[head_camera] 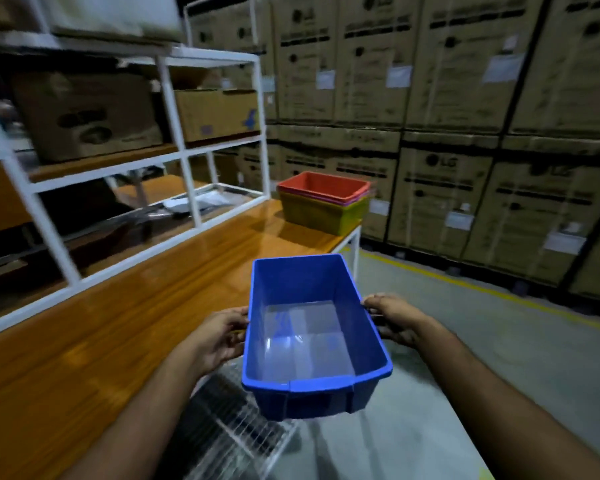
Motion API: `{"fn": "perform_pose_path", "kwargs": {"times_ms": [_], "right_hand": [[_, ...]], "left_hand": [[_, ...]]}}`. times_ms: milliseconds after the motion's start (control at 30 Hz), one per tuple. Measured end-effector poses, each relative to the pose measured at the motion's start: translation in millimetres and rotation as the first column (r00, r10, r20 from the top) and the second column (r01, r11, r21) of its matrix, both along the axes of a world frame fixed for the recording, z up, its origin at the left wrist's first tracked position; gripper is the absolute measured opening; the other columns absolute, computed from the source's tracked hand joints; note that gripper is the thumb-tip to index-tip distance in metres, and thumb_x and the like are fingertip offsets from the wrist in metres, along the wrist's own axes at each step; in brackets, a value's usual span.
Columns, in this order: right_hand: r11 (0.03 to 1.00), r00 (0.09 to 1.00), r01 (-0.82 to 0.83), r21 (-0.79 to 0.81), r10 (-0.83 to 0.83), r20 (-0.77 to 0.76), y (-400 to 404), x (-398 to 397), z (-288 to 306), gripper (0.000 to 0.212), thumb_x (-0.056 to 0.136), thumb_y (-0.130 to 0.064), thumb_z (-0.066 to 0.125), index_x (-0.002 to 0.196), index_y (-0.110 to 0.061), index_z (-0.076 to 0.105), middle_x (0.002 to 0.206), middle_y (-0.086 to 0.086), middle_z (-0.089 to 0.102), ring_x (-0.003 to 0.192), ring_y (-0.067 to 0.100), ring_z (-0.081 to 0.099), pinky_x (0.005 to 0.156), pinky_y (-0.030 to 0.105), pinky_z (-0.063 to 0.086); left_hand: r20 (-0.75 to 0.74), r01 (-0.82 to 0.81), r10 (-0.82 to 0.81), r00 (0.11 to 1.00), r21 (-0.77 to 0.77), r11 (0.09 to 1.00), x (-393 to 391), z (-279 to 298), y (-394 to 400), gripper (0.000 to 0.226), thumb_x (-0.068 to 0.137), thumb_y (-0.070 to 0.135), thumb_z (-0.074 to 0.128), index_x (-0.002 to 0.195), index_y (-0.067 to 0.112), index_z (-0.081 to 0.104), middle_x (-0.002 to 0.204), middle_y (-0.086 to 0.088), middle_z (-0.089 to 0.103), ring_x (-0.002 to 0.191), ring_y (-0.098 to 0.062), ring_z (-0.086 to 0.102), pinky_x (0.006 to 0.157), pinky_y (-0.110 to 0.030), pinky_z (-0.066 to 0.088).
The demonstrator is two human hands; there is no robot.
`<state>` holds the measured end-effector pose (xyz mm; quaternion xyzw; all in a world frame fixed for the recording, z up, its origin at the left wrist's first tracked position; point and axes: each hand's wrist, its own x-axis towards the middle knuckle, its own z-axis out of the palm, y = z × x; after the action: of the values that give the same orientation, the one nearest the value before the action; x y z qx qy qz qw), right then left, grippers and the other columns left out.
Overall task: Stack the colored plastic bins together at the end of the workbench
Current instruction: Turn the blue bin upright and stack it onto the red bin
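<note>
Blue bin [312, 327] between both hands, left fingers [234, 336] and right fingers [374, 304] curled gripping its long rims

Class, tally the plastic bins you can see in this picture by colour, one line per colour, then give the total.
Blue bin, held by the left hand and right hand: 1
Red bin, top of the stack: 1
Pink bin, only its rim showing: 1
Yellow bin, bottom of the stack on the workbench: 1
Total: 4
</note>
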<state>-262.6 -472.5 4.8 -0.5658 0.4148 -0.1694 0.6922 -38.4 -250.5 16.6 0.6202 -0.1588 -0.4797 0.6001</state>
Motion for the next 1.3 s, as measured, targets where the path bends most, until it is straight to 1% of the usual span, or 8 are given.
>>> {"fn": "perform_pose_path", "kwargs": {"times_ms": [167,300,500,667,833,1067,1200,1300], "right_hand": [[0.99,0.989,0.143,0.009,-0.143,0.021,-84,-64,5,0.014,0.093,-0.01,0.054,0.081,-0.012,0.06,0.078,0.01,0.066,0.064,0.02,0.064,0.054,0.028,0.055],[0.959,0.957,0.281,0.033,-0.283,0.06,-150,-101,6,0.017,0.094,-0.009,0.053,0.078,-0.013,0.059,0.074,0.011,0.063,0.06,0.02,0.061,0.049,0.026,0.053],[0.903,0.901,0.429,0.016,-0.429,0.067,-245,-135,10,0.021,0.095,-0.011,0.051,0.074,-0.015,0.055,0.072,0.008,0.061,0.064,0.021,0.058,0.06,0.03,0.049],[0.861,0.855,0.505,0.054,-0.508,0.1,-322,-153,19,0.012,0.093,-0.011,0.052,0.084,-0.017,0.058,0.079,0.008,0.064,0.061,0.015,0.065,0.056,0.027,0.055],[0.826,0.817,0.563,0.038,-0.563,0.121,-397,-159,34,0.01,0.091,-0.012,0.054,0.085,-0.016,0.061,0.076,0.003,0.065,0.065,0.014,0.062,0.053,0.024,0.053],[0.875,0.852,0.484,-0.027,-0.463,0.243,-542,-150,61,0.011,0.089,-0.017,0.059,0.098,-0.012,0.063,0.081,0.009,0.061,0.066,0.02,0.06,0.063,0.032,0.048],[0.937,0.907,0.346,-0.04,-0.324,0.271,-627,-113,85,0.011,0.085,-0.02,0.062,0.092,-0.012,0.063,0.077,0.01,0.063,0.064,0.021,0.059,0.063,0.033,0.047],[0.972,0.932,0.23,-0.057,-0.203,0.302,-687,-66,112,0.021,0.087,-0.02,0.061,0.105,-0.009,0.063,0.08,0.011,0.067,0.067,0.022,0.062,0.064,0.031,0.054]], "left_hand": [[0.045,0.116,-0.117,0.992,0.022,0.993,-38,4,-113,0.034,0.091,0.002,0.044,0.109,0.014,0.069,0.069,0.003,0.068,0.054,-0.008,0.059,0.053,-0.024,0.055],[0.066,0.21,-0.211,0.975,0.025,0.977,-59,10,-207,0.032,0.089,0.002,0.045,0.106,0.013,0.071,0.065,0.005,0.062,0.048,-0.006,0.053,0.048,-0.018,0.049],[0.02,0.321,-0.32,0.947,-0.015,0.947,-73,9,-358,0.032,0.09,0.002,0.042,0.1,0.015,0.069,0.068,0.002,0.067,0.052,-0.006,0.06,0.046,-0.018,0.051],[-0.05,0.374,-0.375,0.926,-0.018,0.927,-76,20,-477,0.024,0.087,0.007,0.046,0.089,0.017,0.067,0.057,0.004,0.065,0.046,-0.006,0.061,0.048,-0.019,0.052],[-0.007,0.394,-0.394,0.919,-0.028,0.919,-77,38,-572,0.014,0.087,0.012,0.053,0.084,0.016,0.066,0.073,0.0,0.052,0.054,-0.01,0.055,0.048,-0.019,0.05],[0.027,0.382,-0.382,0.924,-0.101,0.918,-55,66,-696,0.018,0.086,0.011,0.054,0.099,0.011,0.067,0.079,-0.003,0.053,0.062,-0.014,0.052,0.046,-0.02,0.053],[0.034,0.249,-0.247,0.968,-0.108,0.962,-31,92,-741,0.014,0.086,0.013,0.055,0.096,0.014,0.064,0.076,-0.002,0.054,0.058,-0.012,0.053,0.046,-0.019,0.053],[0.077,0.101,-0.092,0.993,-0.136,0.986,-4,122,-756,0.013,0.085,0.011,0.054,0.092,0.014,0.064,0.073,-0.001,0.055,0.05,-0.009,0.052,0.042,-0.017,0.051]]}}
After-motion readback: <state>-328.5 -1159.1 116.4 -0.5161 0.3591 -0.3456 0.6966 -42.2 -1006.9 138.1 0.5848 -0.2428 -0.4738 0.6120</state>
